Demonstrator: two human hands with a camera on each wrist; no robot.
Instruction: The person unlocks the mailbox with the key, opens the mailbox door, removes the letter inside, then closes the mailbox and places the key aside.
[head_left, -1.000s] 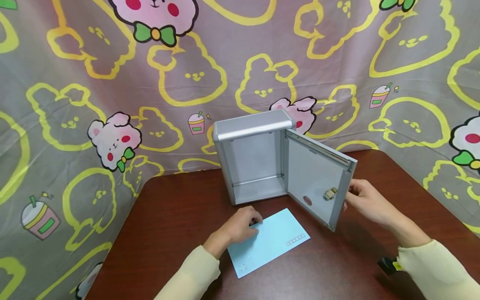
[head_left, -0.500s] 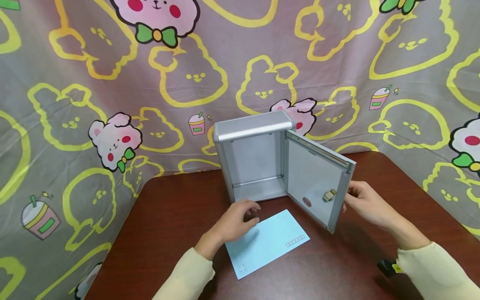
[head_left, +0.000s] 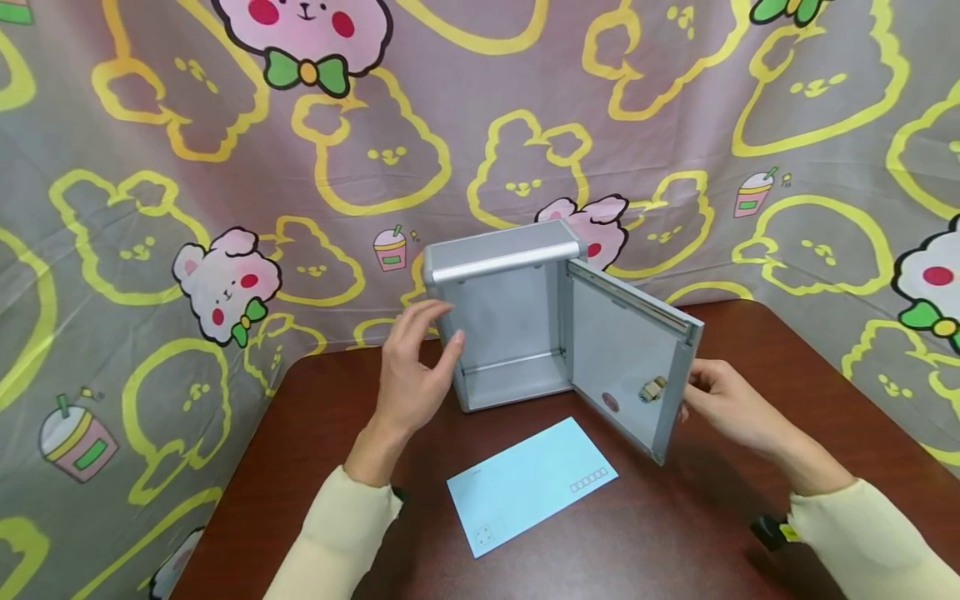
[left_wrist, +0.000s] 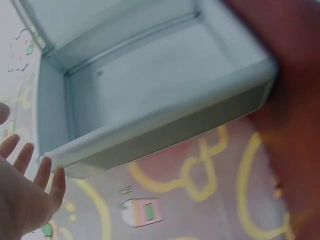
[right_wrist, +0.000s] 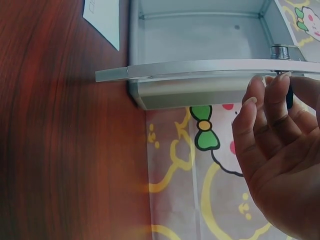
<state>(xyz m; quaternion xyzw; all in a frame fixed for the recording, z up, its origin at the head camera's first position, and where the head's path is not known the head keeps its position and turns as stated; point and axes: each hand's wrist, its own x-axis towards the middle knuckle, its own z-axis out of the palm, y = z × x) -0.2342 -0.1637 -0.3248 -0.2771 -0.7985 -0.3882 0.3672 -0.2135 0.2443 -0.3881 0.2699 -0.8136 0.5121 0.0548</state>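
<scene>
A silver metal letter box [head_left: 506, 250] stands upright on the table, its hinged door [head_left: 626, 358] swung out to the right. At the outer face of the door my right hand [head_left: 738, 408] pinches a small black key [right_wrist: 290, 95] in line with the lock [right_wrist: 279, 51]. Beside the box's left wall, my left hand [head_left: 412, 367] is raised, fingers apart and holding nothing. Whether its fingertips touch the box [left_wrist: 165, 115] I cannot tell. A light blue envelope [head_left: 532, 487] lies flat on the table in front of the box.
The dark reddish-brown table [head_left: 337, 417] meets a patterned cloth [head_left: 420, 125] hanging behind and at both sides. A black item with a yellow mark [head_left: 772, 533] is by the right sleeve.
My left hand has left the envelope, rising leftward to the box's left side, and the envelope lies uncovered. The right hand keeps its hold at the door, which has hardly moved.
</scene>
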